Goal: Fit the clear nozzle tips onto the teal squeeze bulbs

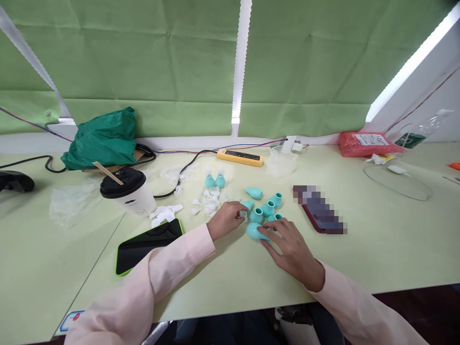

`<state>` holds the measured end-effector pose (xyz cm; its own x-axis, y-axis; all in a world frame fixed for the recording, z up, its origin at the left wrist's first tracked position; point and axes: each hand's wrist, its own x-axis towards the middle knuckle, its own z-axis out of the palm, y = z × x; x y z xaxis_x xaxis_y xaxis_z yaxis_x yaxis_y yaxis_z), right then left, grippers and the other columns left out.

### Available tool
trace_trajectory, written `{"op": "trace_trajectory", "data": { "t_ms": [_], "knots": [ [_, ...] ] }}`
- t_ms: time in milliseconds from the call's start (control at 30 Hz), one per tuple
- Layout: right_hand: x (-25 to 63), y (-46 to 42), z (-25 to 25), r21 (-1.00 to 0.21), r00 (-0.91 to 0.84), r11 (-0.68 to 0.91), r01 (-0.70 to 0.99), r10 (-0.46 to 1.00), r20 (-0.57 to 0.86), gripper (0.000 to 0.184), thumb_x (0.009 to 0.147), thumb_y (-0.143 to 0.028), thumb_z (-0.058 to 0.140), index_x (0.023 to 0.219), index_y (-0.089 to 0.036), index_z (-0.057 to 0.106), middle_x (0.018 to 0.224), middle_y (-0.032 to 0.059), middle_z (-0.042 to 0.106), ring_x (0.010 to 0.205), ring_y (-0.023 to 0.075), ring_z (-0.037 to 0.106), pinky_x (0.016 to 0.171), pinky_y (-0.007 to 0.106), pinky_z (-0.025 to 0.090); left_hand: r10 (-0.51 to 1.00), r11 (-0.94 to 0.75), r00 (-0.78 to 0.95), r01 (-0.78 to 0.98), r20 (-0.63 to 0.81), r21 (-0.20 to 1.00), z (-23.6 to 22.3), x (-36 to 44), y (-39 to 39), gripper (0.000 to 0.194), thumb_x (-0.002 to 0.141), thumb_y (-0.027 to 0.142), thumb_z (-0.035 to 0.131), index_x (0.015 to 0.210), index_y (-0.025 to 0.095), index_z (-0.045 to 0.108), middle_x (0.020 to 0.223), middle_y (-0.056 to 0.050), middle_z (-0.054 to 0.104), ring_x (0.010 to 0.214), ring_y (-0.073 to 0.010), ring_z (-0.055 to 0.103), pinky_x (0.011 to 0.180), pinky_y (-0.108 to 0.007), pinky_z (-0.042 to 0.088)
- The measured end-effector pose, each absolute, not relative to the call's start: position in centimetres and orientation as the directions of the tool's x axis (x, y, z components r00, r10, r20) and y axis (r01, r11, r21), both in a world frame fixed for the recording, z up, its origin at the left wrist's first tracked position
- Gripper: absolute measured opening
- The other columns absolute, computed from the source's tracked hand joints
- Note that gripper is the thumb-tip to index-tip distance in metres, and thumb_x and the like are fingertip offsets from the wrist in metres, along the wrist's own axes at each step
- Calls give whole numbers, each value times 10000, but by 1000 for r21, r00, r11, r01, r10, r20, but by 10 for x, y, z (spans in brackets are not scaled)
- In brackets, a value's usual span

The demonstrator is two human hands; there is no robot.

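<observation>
Several teal rubber bulbs lie clustered on the pale green table. My left hand is curled, its fingertips pinching a small teal piece at the cluster's left edge. My right hand rests on the table with its fingers around another teal bulb. A heap of small white plastic tips lies just left of the cluster. Two assembled teal bulbs with white tips stand upright behind the heap.
A black phone in a green case lies near my left forearm. A lidded paper cup stands left, a green bag behind it. A red phone, a yellow power strip, cables and a red packet are around.
</observation>
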<state>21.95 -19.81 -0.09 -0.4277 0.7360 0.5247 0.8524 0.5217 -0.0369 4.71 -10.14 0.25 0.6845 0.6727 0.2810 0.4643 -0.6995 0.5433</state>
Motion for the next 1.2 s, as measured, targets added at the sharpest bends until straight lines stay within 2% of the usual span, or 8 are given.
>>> {"op": "trace_trajectory", "data": {
  "t_ms": [233, 333, 433, 567, 767, 1033, 1133, 1200],
  "knots": [
    [221, -190, 10, -52, -456, 518, 854, 793, 404, 294, 765, -181, 454, 1057, -171, 483, 861, 75, 573, 729, 186, 523, 632, 320, 403, 620, -760, 707, 435, 340, 482, 15, 46, -94, 238, 667, 199, 536, 893, 144, 580, 762, -34, 578, 566, -99, 516, 561, -224, 443],
    [217, -185, 4, -82, -401, 470, 879, 821, 406, 327, 776, -209, 443, 1098, -155, 454, 830, 67, 593, 652, 169, 531, 580, 293, 409, 707, -702, 469, 561, 530, 440, 28, 39, -72, 223, 723, 260, 478, 904, 156, 557, 811, -44, 573, 653, -127, 525, 645, -263, 436],
    [213, -182, -1, -99, -374, 453, 886, 825, 424, 316, 780, -223, 439, 1088, -156, 466, 764, 49, 606, 572, 148, 526, 527, 266, 405, 703, -527, 161, 772, 693, 355, 36, 28, -35, 332, 720, 334, 487, 1012, 178, 506, 1038, -100, 489, 973, -236, 437, 826, -370, 343],
    [210, -184, 1, -98, -339, 444, 890, 792, 507, 304, 761, -262, 475, 1045, -156, 500, 877, 63, 607, 589, 139, 541, 548, 268, 418, 828, -395, 103, 805, 552, 442, 26, 21, 12, 600, 600, 477, 573, 1108, 195, 423, 1062, -115, 468, 950, -266, 444, 740, -367, 369],
    [211, -187, 9, -85, -302, 488, 869, 657, 691, 285, 702, -259, 563, 966, -154, 543, 917, 78, 609, 782, 184, 563, 668, 311, 439, 822, -492, 195, 715, 534, 497, 6, 28, 29, 203, 762, 344, 414, 818, 170, 502, 632, -8, 520, 602, -140, 504, 572, -243, 376],
    [201, -190, 12, -99, -205, 647, 756, 379, 902, 467, 597, -94, 642, 1031, -186, 497, 937, 97, 583, 827, 210, 564, 666, 351, 477, 581, -665, 193, 673, 791, 324, 46, 25, -3, 139, 781, 278, 388, 721, 158, 426, 746, -65, 499, 728, -156, 467, 637, -275, 367],
    [191, -195, 17, -238, -119, 702, 671, 419, 900, 575, 582, -85, 649, 1101, -207, 436, 1053, 104, 520, 940, 238, 517, 742, 398, 462, 360, -821, 179, 526, 916, 220, 74, 29, -53, 129, 759, 262, 436, 670, 172, 412, 616, 5, 461, 554, -91, 427, 525, -211, 351],
    [182, -201, 25, -461, -65, 696, 551, 586, 808, 623, 605, -147, 645, 1158, -205, 364, 1168, 117, 432, 1042, 255, 446, 816, 427, 424, 405, -843, 116, 431, 907, 321, 84, 32, -96, 122, 746, 241, 462, 659, 179, 403, 539, 44, 422, 455, -60, 363, 453, -182, 318]
  ]
}}
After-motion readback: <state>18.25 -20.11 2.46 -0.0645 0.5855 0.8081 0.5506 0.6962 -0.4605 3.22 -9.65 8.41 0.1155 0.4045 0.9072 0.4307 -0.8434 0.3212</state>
